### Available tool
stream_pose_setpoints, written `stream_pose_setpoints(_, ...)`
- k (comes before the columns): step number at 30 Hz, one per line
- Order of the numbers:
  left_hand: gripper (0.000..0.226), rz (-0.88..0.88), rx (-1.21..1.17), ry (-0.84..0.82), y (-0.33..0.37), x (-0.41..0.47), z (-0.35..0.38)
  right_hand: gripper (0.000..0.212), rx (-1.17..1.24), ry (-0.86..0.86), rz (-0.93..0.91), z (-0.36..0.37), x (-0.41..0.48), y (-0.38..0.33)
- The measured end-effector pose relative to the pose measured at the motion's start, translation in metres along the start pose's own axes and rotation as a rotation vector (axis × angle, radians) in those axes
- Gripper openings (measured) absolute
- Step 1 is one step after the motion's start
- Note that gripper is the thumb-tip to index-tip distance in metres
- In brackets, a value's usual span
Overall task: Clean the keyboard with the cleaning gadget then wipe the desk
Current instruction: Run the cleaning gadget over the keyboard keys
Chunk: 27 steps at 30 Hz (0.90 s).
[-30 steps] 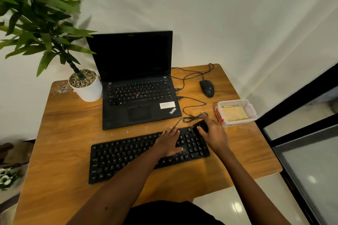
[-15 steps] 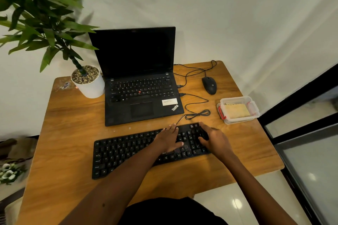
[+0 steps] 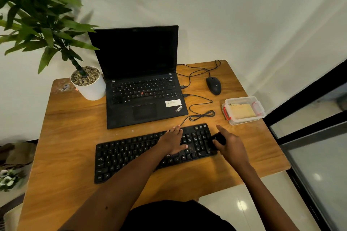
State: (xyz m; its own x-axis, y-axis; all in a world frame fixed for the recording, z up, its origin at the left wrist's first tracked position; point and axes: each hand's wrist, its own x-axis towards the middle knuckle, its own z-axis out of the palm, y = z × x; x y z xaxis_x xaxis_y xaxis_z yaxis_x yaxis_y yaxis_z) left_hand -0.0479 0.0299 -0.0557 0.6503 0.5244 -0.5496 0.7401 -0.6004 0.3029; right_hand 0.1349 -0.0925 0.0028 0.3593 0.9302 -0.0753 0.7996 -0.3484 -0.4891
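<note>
A black external keyboard (image 3: pixel 131 154) lies on the wooden desk (image 3: pixel 71 137) in front of the laptop. My left hand (image 3: pixel 173 141) rests flat on the keys right of the middle, fingers spread, holding the keyboard down. My right hand (image 3: pixel 230 145) is at the keyboard's right end, closed around a small black cleaning gadget (image 3: pixel 218 139) that touches the number pad edge. Most of the gadget is hidden by my fingers.
An open black laptop (image 3: pixel 142 88) stands behind the keyboard, a white plant pot (image 3: pixel 90 86) to its left. A black mouse (image 3: pixel 213 85) and looped cables (image 3: pixel 201 114) lie at the right. A clear plastic box (image 3: pixel 244 109) with a yellow cloth sits near the right edge.
My right hand with the gadget has slid from the keyboard's top right corner down along its right end. My left hand has stayed on the keys. The camera view shifted slightly.
</note>
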Motion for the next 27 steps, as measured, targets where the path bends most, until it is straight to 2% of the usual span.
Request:
stream_pose_setpoints(3,0.079,0.001,0.01,-0.003,0.0,0.0,0.002,0.059,-0.035,-0.103,-0.041,0.014,-0.007,-0.004)
stream_pose_setpoints(5,0.079,0.001,0.016,-0.005,0.001,0.001,0.002,0.059,0.027,-0.162,-0.057,0.017,-0.013,-0.005)
stream_pose_setpoints(7,0.079,0.005,0.019,-0.007,0.0,0.002,0.001,0.059,0.089,-0.119,-0.048,0.013,-0.012,-0.003)
stream_pose_setpoints(10,0.079,0.009,0.033,-0.007,0.0,0.001,0.0,0.057,0.027,0.014,-0.025,0.009,-0.009,0.002)
stream_pose_setpoints(14,0.079,0.006,0.039,-0.008,0.0,0.0,0.002,0.06,-0.066,-0.092,-0.073,0.022,-0.018,-0.003)
stream_pose_setpoints(16,0.079,0.01,0.044,-0.003,0.0,0.0,0.002,0.061,0.03,-0.151,-0.078,0.024,-0.021,-0.005)
stream_pose_setpoints(18,0.079,0.009,0.042,-0.005,0.001,0.0,0.002,0.06,0.08,-0.119,-0.063,0.021,-0.021,-0.002)
stream_pose_setpoints(22,0.079,0.009,0.042,-0.001,0.002,-0.001,0.0,0.057,-0.063,0.048,-0.001,0.014,-0.02,0.009)
stream_pose_setpoints(25,0.078,0.007,0.037,0.005,0.002,-0.002,0.0,0.058,-0.124,-0.044,-0.027,0.022,-0.027,0.003)
stream_pose_setpoints(27,0.079,0.008,0.04,0.006,0.002,-0.002,0.001,0.059,-0.044,-0.098,-0.047,0.027,-0.03,-0.003)
